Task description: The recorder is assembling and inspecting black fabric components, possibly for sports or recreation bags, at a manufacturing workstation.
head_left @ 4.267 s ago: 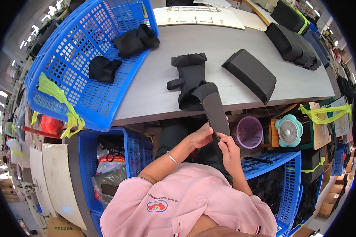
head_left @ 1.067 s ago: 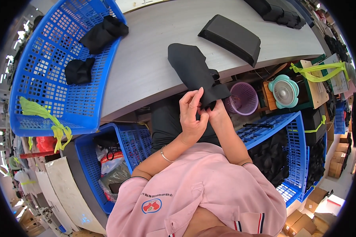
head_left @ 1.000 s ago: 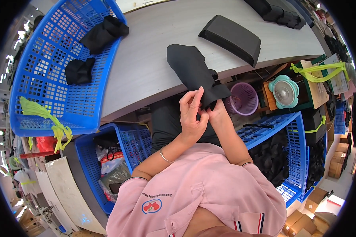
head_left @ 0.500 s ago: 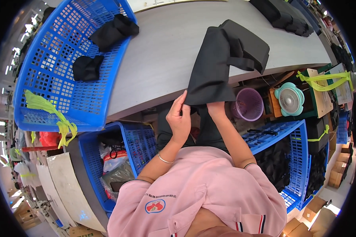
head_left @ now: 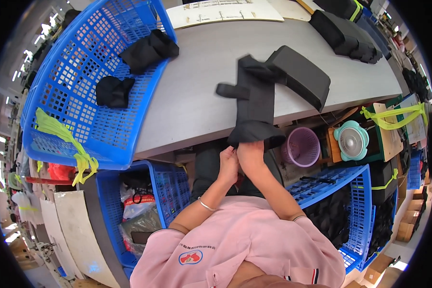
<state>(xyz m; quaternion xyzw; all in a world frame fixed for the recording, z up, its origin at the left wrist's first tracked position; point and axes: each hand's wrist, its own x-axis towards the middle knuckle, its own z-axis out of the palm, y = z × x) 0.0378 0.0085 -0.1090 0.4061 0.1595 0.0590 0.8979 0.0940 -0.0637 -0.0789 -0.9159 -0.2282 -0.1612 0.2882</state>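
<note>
A black fabric sleeve-like piece (head_left: 255,108) with a short side strap (head_left: 233,91) stretches from the grey tabletop over its front edge toward me. Its near end is a wide, loose opening. My right hand (head_left: 251,156) reaches into this opening, and the cloth hides its fingertips. Close beside it, my left hand (head_left: 229,165) is closed at the left part of the same rim, fingers pinched together on the cloth. The far end of the piece lies against a stack of flat black pieces (head_left: 302,77) on the table.
On the left, a tilted blue basket (head_left: 89,125) holds black fabric pieces (head_left: 115,91). More black pieces (head_left: 345,38) lie far right. Below the table are a purple bin (head_left: 302,146), a teal fan (head_left: 351,139) and blue crates (head_left: 170,185) flanking my lap.
The fabric piece has turned and come nearer, its strap swinging from right to left. My left hand has gone from fingers extended to pinched, next to my right hand.
</note>
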